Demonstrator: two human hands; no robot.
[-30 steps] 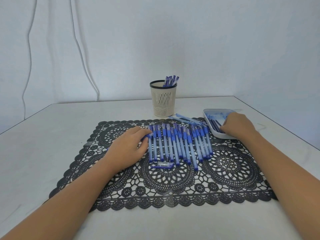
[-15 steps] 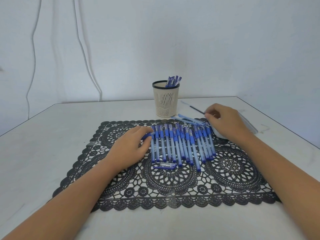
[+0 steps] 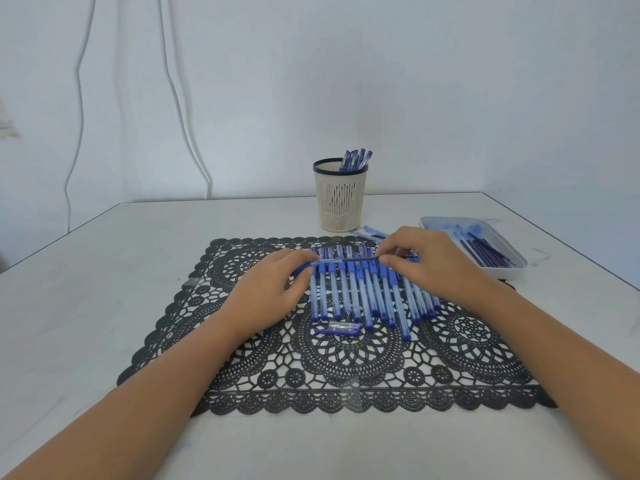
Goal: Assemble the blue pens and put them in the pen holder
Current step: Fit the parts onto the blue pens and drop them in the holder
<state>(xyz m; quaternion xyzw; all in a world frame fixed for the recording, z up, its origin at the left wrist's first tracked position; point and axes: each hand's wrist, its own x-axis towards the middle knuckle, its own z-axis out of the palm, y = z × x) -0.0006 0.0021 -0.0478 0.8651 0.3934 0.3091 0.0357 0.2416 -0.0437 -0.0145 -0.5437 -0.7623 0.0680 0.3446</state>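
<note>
The left hand [image 3: 273, 289] grips a barrel [image 3: 322, 263]; the right hand [image 3: 426, 261] pinches a refill [image 3: 362, 259] at its mouth. Next, I reckon, it needs sliding home straight.

My white table [image 3: 104, 306] with its lace placemat [image 3: 346, 375] and pen holder [image 3: 340, 202], bare wall [image 3: 450, 81] and dangling cables [image 3: 187, 133] behind: a plain room (home-like, I think).

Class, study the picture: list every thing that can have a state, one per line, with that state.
pen holder, upright, holding capped pens
held barrel, horizontal, gripped by left hand
refill, pinched by right hand, end meeting the held barrel
row of barrels, lying side by side on mat
loose cap, off, lying on mat
tray, open, holding spare refills
</note>
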